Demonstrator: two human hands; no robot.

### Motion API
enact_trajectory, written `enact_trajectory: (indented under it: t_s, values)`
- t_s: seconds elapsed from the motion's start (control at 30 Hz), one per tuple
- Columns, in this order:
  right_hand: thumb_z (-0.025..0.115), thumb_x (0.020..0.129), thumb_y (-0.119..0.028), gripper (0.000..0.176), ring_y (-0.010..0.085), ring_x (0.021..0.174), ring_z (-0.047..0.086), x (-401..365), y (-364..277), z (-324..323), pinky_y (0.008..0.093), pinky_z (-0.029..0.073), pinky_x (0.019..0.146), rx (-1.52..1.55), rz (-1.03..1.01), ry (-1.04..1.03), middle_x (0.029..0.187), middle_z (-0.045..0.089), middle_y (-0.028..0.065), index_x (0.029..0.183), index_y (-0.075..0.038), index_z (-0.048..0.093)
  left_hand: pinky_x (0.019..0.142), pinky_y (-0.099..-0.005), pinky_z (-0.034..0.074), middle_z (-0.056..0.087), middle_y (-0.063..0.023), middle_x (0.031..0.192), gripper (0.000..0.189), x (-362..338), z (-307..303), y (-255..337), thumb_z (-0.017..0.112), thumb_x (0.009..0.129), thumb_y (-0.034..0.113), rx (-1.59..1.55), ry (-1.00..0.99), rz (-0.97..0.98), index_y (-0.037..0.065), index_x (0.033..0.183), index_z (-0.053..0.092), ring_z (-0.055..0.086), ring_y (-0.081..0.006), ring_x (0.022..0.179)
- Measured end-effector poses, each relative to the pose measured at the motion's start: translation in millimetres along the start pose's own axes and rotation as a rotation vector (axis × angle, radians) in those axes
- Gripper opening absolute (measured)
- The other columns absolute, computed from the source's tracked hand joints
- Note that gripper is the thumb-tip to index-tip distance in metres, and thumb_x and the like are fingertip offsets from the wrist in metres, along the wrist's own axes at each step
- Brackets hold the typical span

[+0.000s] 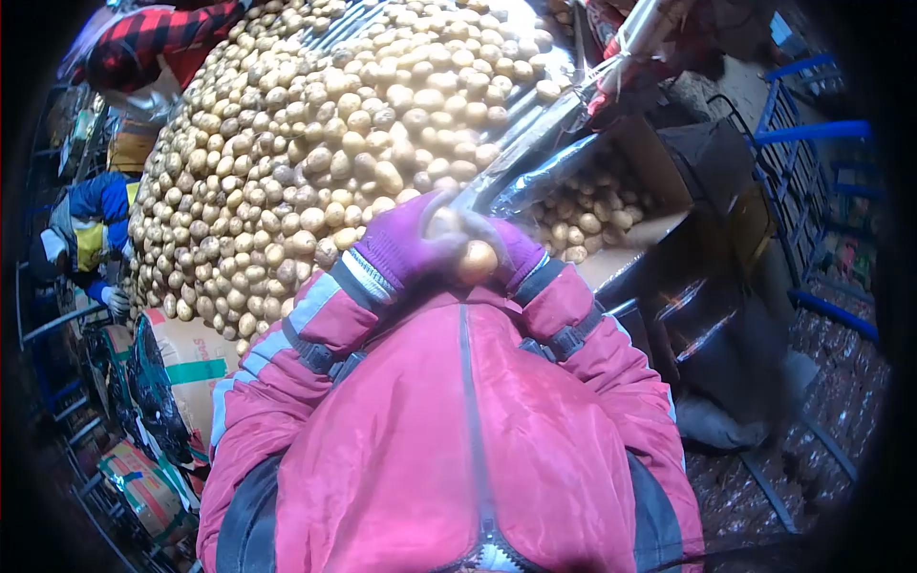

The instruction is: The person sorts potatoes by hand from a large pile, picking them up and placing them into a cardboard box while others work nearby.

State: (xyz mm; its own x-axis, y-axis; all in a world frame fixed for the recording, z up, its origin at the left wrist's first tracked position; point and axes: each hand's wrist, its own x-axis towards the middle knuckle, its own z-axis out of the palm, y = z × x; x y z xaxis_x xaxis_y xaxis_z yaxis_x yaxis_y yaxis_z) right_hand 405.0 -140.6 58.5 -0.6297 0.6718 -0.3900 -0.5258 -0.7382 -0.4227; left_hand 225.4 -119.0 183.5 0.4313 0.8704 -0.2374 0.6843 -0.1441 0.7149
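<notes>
My left hand (413, 237), in a purple glove with a greyish palm, is in front of my chest, its fingers curled around a potato (442, 224). Close against it, my right hand (504, 250) wears a matching glove and closes on a second potato (478, 261), which bulges out between the two hands. Motion smears the fingertips, so their exact grip is partly hidden. Just beyond the hands spreads a large heap of potatoes (315, 162). On the right stands an open cardboard box (650, 172) with potatoes inside.
A plastic-wrapped pole (535, 129) slants along the heap's right edge. Wrapped cartons (191, 368) stand at left. One person in a red checked sleeve (143, 43) and another in a blue and yellow jacket (91, 224) are by the heap. Blue metal racks (812, 134) are at right.
</notes>
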Motion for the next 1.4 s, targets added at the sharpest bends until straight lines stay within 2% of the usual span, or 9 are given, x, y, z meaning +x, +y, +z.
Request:
enact_trajectory:
  t_s: [0.13,0.2,0.33,0.4,0.63,0.9,1.17,1.3,1.4]
  values:
    - [0.057,0.098,-0.01,0.027,0.0174,0.104,0.061,1.2,16.3,-31.0,0.0287,0.053,0.091,-0.117,-0.117,-0.199,0.114,0.063,0.0065,0.123,-0.001,0.058,0.09,-0.0376,0.056,0.069,-0.0215,0.118,0.052,2.3,-13.0,47.9,0.067,0.091,0.026,0.036,-0.115,0.102,0.004,0.137,0.057,0.07,-0.0334,0.103]
    - [0.059,0.094,-0.004,0.026,0.0169,0.107,0.06,-19.8,2.2,-13.8,0.0283,0.052,0.094,-0.146,-0.173,-0.263,0.115,0.062,0.0054,0.121,-0.003,0.059,0.081,-0.0324,0.057,0.07,-0.0206,0.112,0.04,12.0,5.7,26.8,0.059,0.097,0.022,0.395,0.072,0.609,0.0,0.131,0.06,0.072,-0.0287,0.092]
    - [0.053,0.103,-0.033,0.036,0.0241,0.099,0.068,-25.1,19.3,-38.0,0.0425,0.063,0.072,-0.016,-0.361,-0.23,0.113,0.066,0.0097,0.127,-0.006,0.059,0.091,-0.0341,0.053,0.071,-0.0202,0.114,0.036,20.4,29.5,11.0,0.049,0.103,0.023,-0.042,-0.078,0.258,-0.002,0.125,0.063,0.07,-0.029,0.103]
    - [0.054,0.103,-0.032,0.038,0.0244,0.096,0.069,-70.4,-4.6,-20.7,0.041,0.063,0.07,-0.391,-0.54,0.012,0.112,0.066,0.0115,0.129,-0.005,0.058,0.091,-0.0344,0.052,0.072,-0.0191,0.112,0.039,28.6,44.0,13.8,0.047,0.103,0.022,-0.146,-0.026,0.315,-0.002,0.127,0.064,0.069,-0.0259,0.104]
    - [0.062,0.097,-0.038,0.051,0.028,0.084,0.072,-211.3,-46.8,-49.8,0.0388,0.063,0.063,0.273,-0.501,0.441,0.113,0.068,0.0204,0.133,-0.002,0.055,0.097,-0.0306,0.05,0.072,-0.0124,0.117,0.035,43.6,66.3,-25.8,0.057,0.097,0.013,-0.25,-0.181,0.115,-0.002,0.129,0.064,0.066,-0.0183,0.111]
    - [0.058,0.096,-0.043,0.052,0.0275,0.073,0.072,-414.0,-32.8,-134.7,0.0381,0.062,0.063,0.025,-0.793,1.069,0.119,0.069,0.0229,0.131,-0.006,0.056,0.121,-0.0438,0.029,0.039,-0.0198,0.157,0.072,36.4,35.5,-100.5,0.072,0.086,0.015,0.464,0.117,0.302,0.007,0.151,0.042,0.035,-0.0361,0.146]
    - [0.059,0.096,-0.036,0.043,0.0279,0.074,0.072,-473.1,12.3,-162.6,0.0378,0.061,0.063,0.071,-0.482,1.14,0.116,0.069,0.0201,0.127,-0.006,0.059,0.122,-0.0511,0.021,0.041,-0.0167,0.157,0.069,25.0,43.9,-138.0,0.07,0.085,0.029,0.724,0.038,0.322,0.01,0.148,0.048,0.03,-0.0384,0.149]
    - [0.064,0.096,-0.029,0.032,0.0209,0.082,0.071,-463.8,100.9,-259.1,0.0359,0.059,0.064,-0.762,-0.082,1.29,0.109,0.071,0.0101,0.112,-0.002,0.07,0.122,-0.0509,0.02,0.041,-0.0146,0.157,0.065,18.7,48.1,-133.1,0.066,0.088,0.033,0.745,0.08,0.322,0.011,0.147,0.049,0.03,-0.0375,0.148]
    - [0.054,0.101,-0.039,0.047,0.0259,0.089,0.071,-444.7,59.3,-191.9,0.0368,0.06,0.072,-0.126,-0.267,1.293,0.121,0.069,0.0151,0.13,-0.002,0.06,0.122,-0.0507,0.021,0.041,-0.0138,0.157,0.064,18.3,48.3,-131.8,0.064,0.089,0.034,0.757,0.097,0.347,0.011,0.147,0.049,0.031,-0.037,0.148]
